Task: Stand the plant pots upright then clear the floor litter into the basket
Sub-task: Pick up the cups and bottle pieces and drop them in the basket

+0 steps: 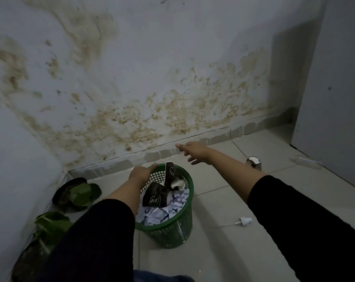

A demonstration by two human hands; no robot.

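Observation:
A green mesh basket (178, 228) stands on the tiled floor, filled with crumpled white paper and dark wrappers. My left hand (141, 173) rests at its far-left rim, holding nothing that I can see. My right hand (192, 151) is stretched out past the basket toward the wall, fingers spread and empty. Two plant pots stand by the left wall: a dark one (74, 193) with broad green leaves, and a nearer one (50, 224) partly hidden by my left sleeve. Litter on the floor: a white spray nozzle with tube (244, 221), a small brown and white container (253, 162), a clear plastic piece (305, 162).
A stained wall runs across the back, meeting the floor just beyond the basket. A grey door or panel (335, 98) closes the right side. Pale floor tiles (223, 200) stretch to the right of the basket.

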